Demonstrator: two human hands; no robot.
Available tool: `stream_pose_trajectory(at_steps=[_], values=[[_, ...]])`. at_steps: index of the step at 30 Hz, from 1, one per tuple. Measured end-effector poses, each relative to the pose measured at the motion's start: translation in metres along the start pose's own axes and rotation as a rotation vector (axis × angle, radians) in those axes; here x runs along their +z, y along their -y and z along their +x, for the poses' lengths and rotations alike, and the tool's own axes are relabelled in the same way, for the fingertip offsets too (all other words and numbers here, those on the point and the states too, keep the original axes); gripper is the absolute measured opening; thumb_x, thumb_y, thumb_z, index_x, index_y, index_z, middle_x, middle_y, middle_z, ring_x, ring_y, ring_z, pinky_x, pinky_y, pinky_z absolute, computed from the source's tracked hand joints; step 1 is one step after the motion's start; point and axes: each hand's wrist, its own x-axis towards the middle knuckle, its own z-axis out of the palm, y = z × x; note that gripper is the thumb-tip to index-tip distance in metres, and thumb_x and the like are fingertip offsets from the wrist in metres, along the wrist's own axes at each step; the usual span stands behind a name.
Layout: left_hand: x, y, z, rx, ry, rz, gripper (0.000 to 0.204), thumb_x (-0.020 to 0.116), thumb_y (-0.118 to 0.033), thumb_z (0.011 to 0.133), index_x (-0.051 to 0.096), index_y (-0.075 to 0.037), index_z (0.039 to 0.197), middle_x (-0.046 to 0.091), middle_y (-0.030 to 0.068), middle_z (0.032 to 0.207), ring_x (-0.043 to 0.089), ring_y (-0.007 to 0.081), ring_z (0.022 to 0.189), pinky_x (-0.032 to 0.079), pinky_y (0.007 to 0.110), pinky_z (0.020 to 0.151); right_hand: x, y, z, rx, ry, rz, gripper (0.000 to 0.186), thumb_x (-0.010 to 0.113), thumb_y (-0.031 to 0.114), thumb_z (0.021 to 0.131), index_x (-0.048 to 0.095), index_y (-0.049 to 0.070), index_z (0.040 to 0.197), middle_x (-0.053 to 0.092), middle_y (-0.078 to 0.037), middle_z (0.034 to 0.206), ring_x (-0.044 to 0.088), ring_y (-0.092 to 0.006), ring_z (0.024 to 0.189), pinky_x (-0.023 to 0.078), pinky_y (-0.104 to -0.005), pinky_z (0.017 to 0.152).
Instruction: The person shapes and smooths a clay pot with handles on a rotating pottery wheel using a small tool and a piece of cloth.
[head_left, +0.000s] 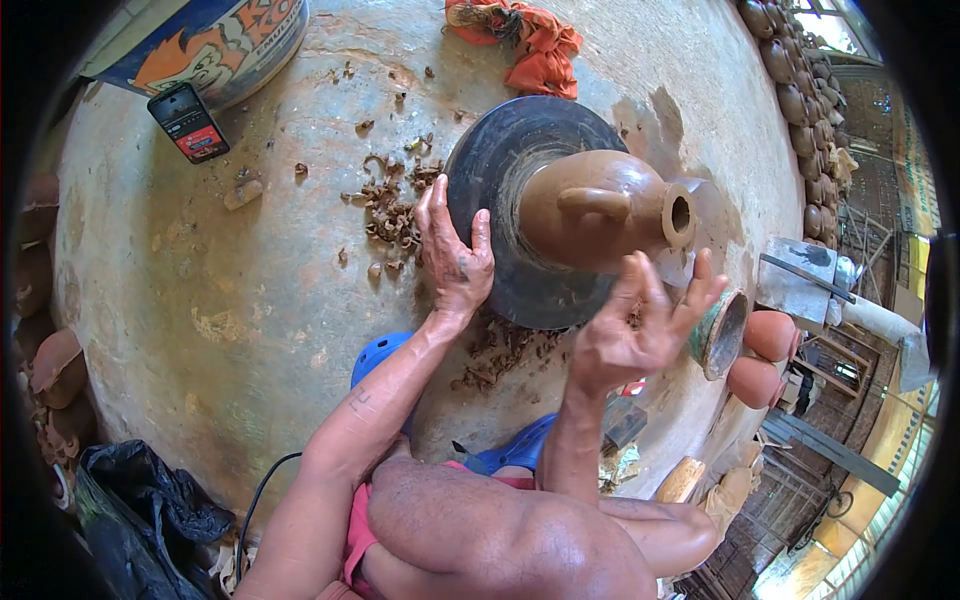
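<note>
1. The brown clay jug [548,228] stood on the black wheel [470,170], in front of the person; because of the wide lens, I could not judge if it leaned. If it sat off centre or was poorly fixed, a turn could make it wobble or slide.

2. The left hand [458,262] lay at the near left edge of the wheel, its fingers spread and clasping nothing. A sudden push from there could jerk the wheel, and the jug with it.

3. The right hand [638,338] was raised near the jug's neck, fingers half bent; whether they pinched something small, I could not tell. A careless knuckle might dent the neck, if the clay was soft.

4. The handle [595,203] stuck out from the jug's side, so a passing hand could catch it and crack its joints.

5. Clay shavings [388,205] lay beside the wheel; crumbs picked up by the fingers could scratch the smooth wall.
</note>
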Motion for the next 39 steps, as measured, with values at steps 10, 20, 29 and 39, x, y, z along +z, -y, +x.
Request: stream_pose_trajectory(at_steps=[10, 20, 29, 39], values=[[-0.003, 0.004, -0.002, -0.034, 0.011, 0.003, 0.071, 0.071, -0.025, 0.104, 0.037, -0.004, 0.163, 0.049, 0.0271, 0.15, 0.051, 0.045, 0.139, 0.043, 0.053, 0.117, -0.011, 0.011, 0.023, 0.204, 0.424, 0.231, 0.055, 0.085, 0.023, 0.097, 0.069, 0.009, 0.147, 0.065, -0.005, 0.07, 0.058, -0.0165, 0.058, 0.05, -0.0347, 0.059], [0.0, -0.003, 0.001, -0.038, 0.019, -0.003, 0.07, 0.072, -0.023, 0.103, 0.038, -0.002, 0.161, 0.048, 0.0278, 0.15, 0.05, 0.0458, 0.14, 0.042, 0.054, 0.119, 0.011, 0.023, -0.025, 0.085, 0.729, 0.143, 0.098, 0.072, 0.044, 0.101, 0.021, -0.001, 0.171, 0.067, -0.015, 0.057, 0.07, -0.037, 0.051, 0.054, -0.0483, 0.049], [0.0, -0.002, 0.002, -0.018, 0.007, 0.006, 0.069, 0.071, -0.024, 0.105, 0.038, -0.004, 0.162, 0.05, 0.0268, 0.149, 0.051, 0.0449, 0.138, 0.043, 0.054, 0.117, -0.022, -0.01, 0.034, -0.132, 0.148, 0.189, 0.016, 0.085, 0.006, 0.09, 0.07, 0.002, 0.093, 0.073, -0.012, 0.109, 0.068, -0.0312, 0.108, 0.055, -0.0445, 0.089], [-0.006, 0.003, 0.02, -0.006, 0.071, 0.011, 0.069, 0.072, -0.025, 0.103, 0.042, -0.002, 0.16, 0.051, 0.0276, 0.15, 0.05, 0.0458, 0.14, 0.041, 0.054, 0.119, 0.005, -0.023, 0.129, -0.782, 0.522, 0.033, 0.04, 0.087, 0.033, 0.081, 0.078, 0.016, 0.116, 0.073, -0.002, 0.121, 0.064, -0.0274, 0.123, 0.045, -0.0465, 0.105]])
